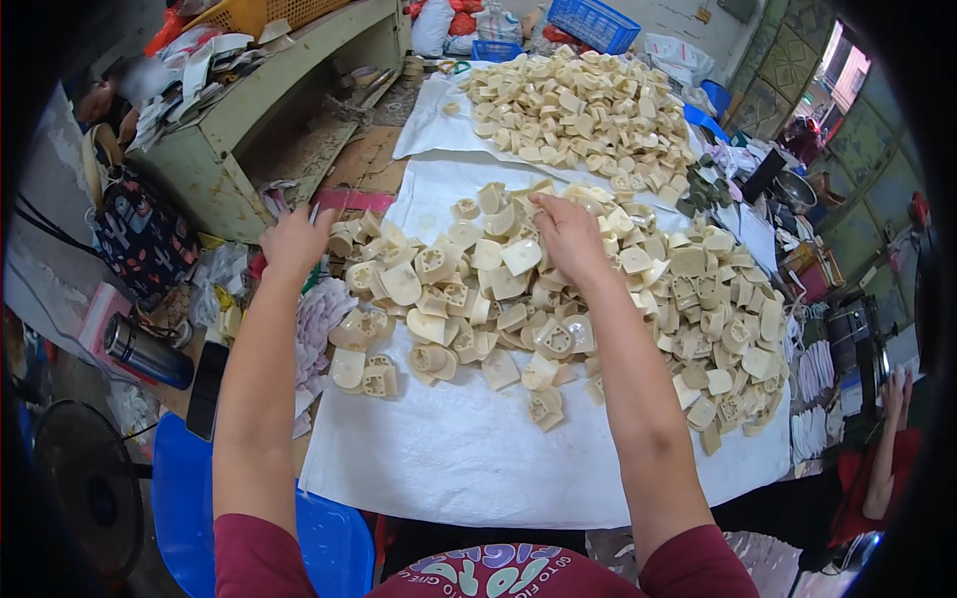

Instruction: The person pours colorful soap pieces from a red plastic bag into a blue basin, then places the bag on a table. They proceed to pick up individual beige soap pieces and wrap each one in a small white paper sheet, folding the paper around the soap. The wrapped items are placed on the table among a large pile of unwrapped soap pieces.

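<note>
A large heap of cream plastic pieces (478, 299), rounded and hollow with ribbed insides, lies across the white sheet (449, 458) before me. My left hand (294, 241) is at the heap's left edge, fingers curled around something slim with a thin greyish tip; its kind cannot be made out. On the far side of the heap, my right hand (570, 237) has thumb and forefinger brought together at a cream plastic piece, which the fingers partly hide. Several loose pieces, one of them a cream cup-like piece (545, 407), lie at the heap's near edge.
A second heap (588, 110) of similar pieces lies farther back. Left are a metal shelf unit (224, 159), a phone (207, 389), a steel flask (148, 351), a blue chair (184, 498) and a fan (90, 488). Another person's hand (897, 394) shows at right.
</note>
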Available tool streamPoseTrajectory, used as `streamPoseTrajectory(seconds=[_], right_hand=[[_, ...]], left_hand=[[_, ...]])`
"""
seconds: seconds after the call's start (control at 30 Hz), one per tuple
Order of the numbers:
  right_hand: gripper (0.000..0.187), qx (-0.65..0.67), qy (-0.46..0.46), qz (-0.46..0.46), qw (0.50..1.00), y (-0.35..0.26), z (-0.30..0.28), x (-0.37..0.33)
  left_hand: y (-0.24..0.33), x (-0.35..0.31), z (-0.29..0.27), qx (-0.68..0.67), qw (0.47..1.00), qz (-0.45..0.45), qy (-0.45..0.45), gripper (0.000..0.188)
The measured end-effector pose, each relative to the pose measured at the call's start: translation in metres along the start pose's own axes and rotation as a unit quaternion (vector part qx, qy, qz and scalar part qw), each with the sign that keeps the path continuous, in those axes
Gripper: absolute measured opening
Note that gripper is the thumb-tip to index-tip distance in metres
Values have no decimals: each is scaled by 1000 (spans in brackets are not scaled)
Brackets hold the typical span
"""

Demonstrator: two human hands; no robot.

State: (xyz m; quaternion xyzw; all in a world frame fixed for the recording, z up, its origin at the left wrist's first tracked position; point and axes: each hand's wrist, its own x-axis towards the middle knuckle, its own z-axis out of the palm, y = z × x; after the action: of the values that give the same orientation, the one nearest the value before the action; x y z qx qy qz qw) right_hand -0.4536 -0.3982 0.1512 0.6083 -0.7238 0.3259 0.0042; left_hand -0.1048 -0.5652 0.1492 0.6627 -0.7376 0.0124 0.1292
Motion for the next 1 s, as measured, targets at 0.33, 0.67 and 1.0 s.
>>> streamPoseTrajectory(seconds=[0.33, 0.67, 1.0], right_hand=[[22, 14, 71, -69, 995, -30, -12, -87], [26, 34, 172, -149, 973, -17, -49, -111], [55, -87, -60, 115, 988, 85, -45, 44]], left_hand=[[97, -33, 14, -227, 941, 97, -234, 73], [175, -181, -15, -218, 950, 222, -38, 50], [243, -183, -4, -390, 850, 353, -33, 69]])
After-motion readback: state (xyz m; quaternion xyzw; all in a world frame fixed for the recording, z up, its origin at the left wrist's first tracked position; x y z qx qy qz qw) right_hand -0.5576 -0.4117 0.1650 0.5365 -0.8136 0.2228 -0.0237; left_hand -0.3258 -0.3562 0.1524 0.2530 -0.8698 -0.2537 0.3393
